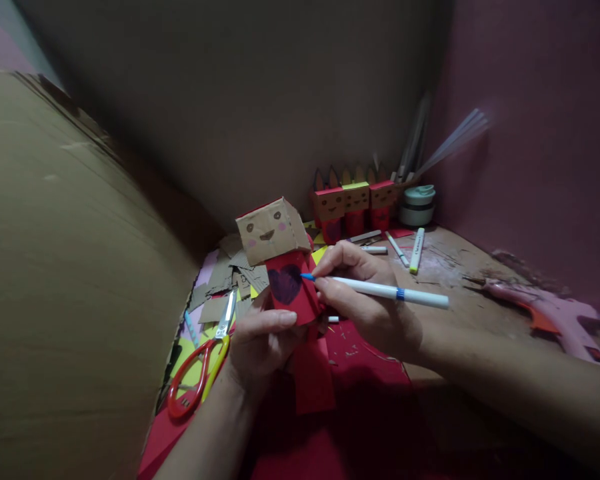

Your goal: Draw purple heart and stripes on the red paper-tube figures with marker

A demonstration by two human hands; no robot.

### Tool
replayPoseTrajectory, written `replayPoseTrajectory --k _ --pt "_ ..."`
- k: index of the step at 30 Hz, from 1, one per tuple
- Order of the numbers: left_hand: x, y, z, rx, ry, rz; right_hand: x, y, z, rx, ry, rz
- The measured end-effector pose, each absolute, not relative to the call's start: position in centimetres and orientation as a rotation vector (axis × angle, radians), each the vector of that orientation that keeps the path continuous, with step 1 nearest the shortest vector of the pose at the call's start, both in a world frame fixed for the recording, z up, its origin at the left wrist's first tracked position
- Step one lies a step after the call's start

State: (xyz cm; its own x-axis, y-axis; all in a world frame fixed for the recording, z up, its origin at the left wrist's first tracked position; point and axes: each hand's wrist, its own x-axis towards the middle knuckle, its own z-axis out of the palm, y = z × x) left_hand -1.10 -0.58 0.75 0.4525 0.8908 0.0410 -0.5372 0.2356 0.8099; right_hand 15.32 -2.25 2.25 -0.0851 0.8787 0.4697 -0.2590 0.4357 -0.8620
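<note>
My left hand (265,337) grips a small cardboard figure (300,303) by its red body, thumb across the front. The figure has a tan box head with a drawn smiling face, tilted to one side. On its red body is a dark heart (285,285). My right hand (363,287) pinches a white marker (380,289) with a blue band; its blue tip is at the right edge of the heart. Whether the tip touches the surface I cannot tell. A red paper strip (314,377) shows below the figure.
Red-and-yellow-handled scissors (200,377) lie at left on paper and cardboard scraps (230,267). Several similar figures (355,200) stand at the back beside a lidded pale green container (417,205). Markers (417,251) and a pink glue gun (545,307) lie at right. A cardboard panel (70,280) rises at left.
</note>
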Motion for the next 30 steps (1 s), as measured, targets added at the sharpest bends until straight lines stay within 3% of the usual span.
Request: replayPoseTrajectory --k 5,30 --pt "-0.9 -0.8 0.9 0.919 0.531 1.050 15.5 -2.4 2.5 -0.649 -1.443 0.835" --pt "-0.3 -0.6 1.1 0.959 0.637 1.138 15.2 -2.3 1.7 -0.617 -1.486 0.731"
